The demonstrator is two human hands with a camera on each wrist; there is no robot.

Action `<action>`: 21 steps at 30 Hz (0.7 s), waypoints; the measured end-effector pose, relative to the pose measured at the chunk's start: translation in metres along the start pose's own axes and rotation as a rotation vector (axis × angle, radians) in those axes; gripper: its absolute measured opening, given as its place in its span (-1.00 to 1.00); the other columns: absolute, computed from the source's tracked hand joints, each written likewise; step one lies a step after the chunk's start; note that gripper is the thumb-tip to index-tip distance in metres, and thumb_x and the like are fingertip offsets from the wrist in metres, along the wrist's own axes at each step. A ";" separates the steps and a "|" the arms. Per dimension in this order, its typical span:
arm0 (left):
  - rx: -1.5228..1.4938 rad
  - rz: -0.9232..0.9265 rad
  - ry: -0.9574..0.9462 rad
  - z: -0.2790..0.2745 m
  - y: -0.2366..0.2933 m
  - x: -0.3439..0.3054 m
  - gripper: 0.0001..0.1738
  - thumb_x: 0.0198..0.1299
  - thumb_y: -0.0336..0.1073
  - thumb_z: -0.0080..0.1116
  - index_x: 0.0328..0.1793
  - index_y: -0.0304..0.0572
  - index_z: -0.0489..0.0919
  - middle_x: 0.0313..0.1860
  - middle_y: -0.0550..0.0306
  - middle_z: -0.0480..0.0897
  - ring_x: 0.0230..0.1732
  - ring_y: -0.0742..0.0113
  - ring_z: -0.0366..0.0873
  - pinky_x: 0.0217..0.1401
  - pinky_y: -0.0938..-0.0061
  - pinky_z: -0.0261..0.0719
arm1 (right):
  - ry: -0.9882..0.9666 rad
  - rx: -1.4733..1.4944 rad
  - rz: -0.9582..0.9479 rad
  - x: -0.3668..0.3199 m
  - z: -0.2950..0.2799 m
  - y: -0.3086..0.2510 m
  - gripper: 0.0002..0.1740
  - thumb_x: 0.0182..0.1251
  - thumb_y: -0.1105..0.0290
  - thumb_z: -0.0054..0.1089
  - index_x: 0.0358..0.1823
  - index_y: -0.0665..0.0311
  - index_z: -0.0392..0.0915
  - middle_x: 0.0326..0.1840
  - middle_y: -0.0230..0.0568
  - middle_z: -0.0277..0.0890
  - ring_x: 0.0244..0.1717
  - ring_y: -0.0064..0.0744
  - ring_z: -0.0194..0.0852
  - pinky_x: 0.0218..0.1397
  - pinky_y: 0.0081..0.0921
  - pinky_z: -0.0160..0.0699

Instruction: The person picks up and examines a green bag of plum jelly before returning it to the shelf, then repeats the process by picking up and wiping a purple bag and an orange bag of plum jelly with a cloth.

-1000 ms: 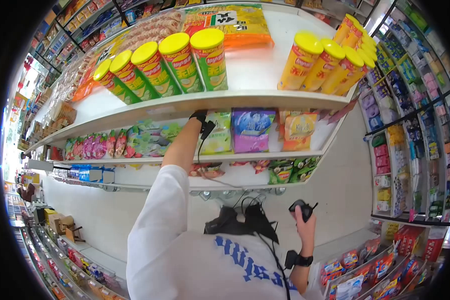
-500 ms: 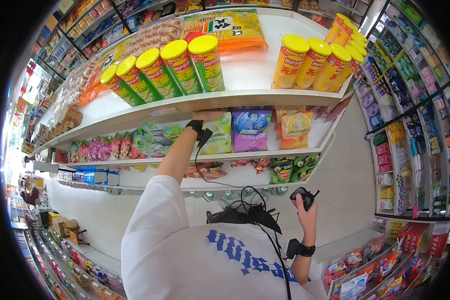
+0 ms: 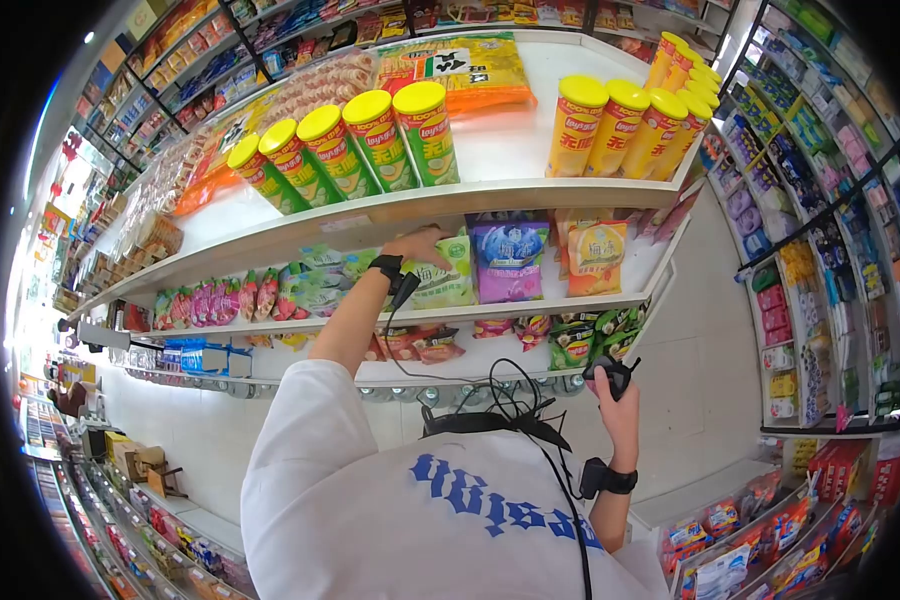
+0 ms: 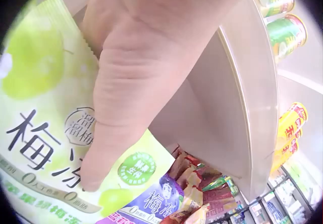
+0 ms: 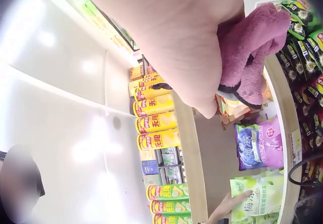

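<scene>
At the middle shelf, my left hand (image 3: 418, 245) grips a light green bag of plum jelly (image 3: 444, 282) by its upper left side. Its thumb lies across the printed front in the left wrist view, while the other fingers go behind the bag (image 4: 40, 83). Directly right of it stands a purple and blue jelly bag (image 3: 510, 262), then an orange one (image 3: 596, 260). My right hand (image 3: 620, 415), out in front of the lower shelf, holds a small dark-looking object. The right wrist view shows this as a bunched, fuzzy pink cloth (image 5: 252, 47) with black trim.
An upper shelf board (image 3: 370, 210) overhangs the bags and carries green chip cans (image 3: 428, 145) and yellow ones (image 3: 576, 135). Small pink bags (image 3: 210, 300) line the shelf's left part. A thin cable (image 3: 395, 350) runs down from my left wrist. More shelving (image 3: 810, 250) stands right.
My left hand, earlier hidden under the upper shelf board, has come into sight with its thumb on the green bag. My right hand has risen slightly, still holding its object.
</scene>
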State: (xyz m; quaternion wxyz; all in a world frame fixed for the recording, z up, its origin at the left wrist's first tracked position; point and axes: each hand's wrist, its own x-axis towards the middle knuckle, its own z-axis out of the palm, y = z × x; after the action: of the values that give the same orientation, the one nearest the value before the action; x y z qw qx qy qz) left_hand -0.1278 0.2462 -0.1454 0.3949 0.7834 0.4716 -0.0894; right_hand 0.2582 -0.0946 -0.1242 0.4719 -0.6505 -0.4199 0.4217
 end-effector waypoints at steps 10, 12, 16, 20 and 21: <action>0.415 0.115 0.334 0.021 -0.024 0.027 0.16 -0.18 -0.12 0.59 0.54 -0.26 0.17 0.15 -0.27 0.61 0.24 -0.19 0.53 0.32 0.12 0.46 | 0.033 0.043 -0.026 -0.007 0.008 -0.018 -0.64 0.49 0.21 0.26 -0.04 0.46 0.62 -0.27 -0.26 0.66 -0.26 -0.55 0.62 -0.15 -0.58 0.63; 0.504 0.115 0.421 0.027 -0.028 0.029 0.11 -0.14 -0.09 0.59 0.50 -0.30 0.20 0.13 -0.29 0.61 0.22 -0.20 0.55 0.27 0.09 0.50 | 0.039 0.054 -0.039 -0.010 0.008 -0.016 -0.64 0.49 0.21 0.26 -0.04 0.46 0.62 -0.27 -0.26 0.66 -0.26 -0.55 0.63 -0.15 -0.58 0.63; 0.548 0.052 0.449 0.028 -0.016 0.026 -0.01 -0.20 -0.10 0.61 0.39 -0.27 0.37 0.10 -0.24 0.63 0.18 -0.16 0.59 0.24 0.07 0.51 | 0.032 0.077 -0.033 -0.012 0.009 -0.006 -0.65 0.50 0.22 0.25 -0.04 0.45 0.62 -0.27 -0.26 0.66 -0.26 -0.54 0.64 -0.16 -0.57 0.63; 0.504 0.015 0.401 0.027 -0.012 0.024 -0.09 -0.24 -0.02 0.62 0.28 -0.24 0.50 0.09 -0.25 0.65 0.19 -0.11 0.59 0.21 0.07 0.54 | 0.050 0.055 -0.024 -0.016 0.006 -0.007 -0.65 0.50 0.24 0.25 -0.02 0.46 0.62 -0.26 -0.25 0.66 -0.26 -0.52 0.65 -0.14 -0.56 0.64; 0.483 -0.005 0.390 0.023 -0.010 0.023 -0.10 -0.25 0.01 0.62 0.26 -0.23 0.52 0.08 -0.25 0.65 0.19 -0.10 0.59 0.21 0.08 0.55 | 0.043 0.040 -0.024 -0.016 0.005 -0.006 -0.65 0.50 0.24 0.25 -0.02 0.47 0.61 -0.26 -0.25 0.66 -0.26 -0.53 0.65 -0.15 -0.57 0.64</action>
State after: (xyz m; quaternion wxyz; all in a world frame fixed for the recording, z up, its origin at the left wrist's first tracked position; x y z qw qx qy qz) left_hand -0.1185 0.2478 -0.1775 0.0991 0.8557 0.5056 -0.0480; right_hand 0.2481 -0.1070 -0.1170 0.4989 -0.6446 -0.4091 0.4102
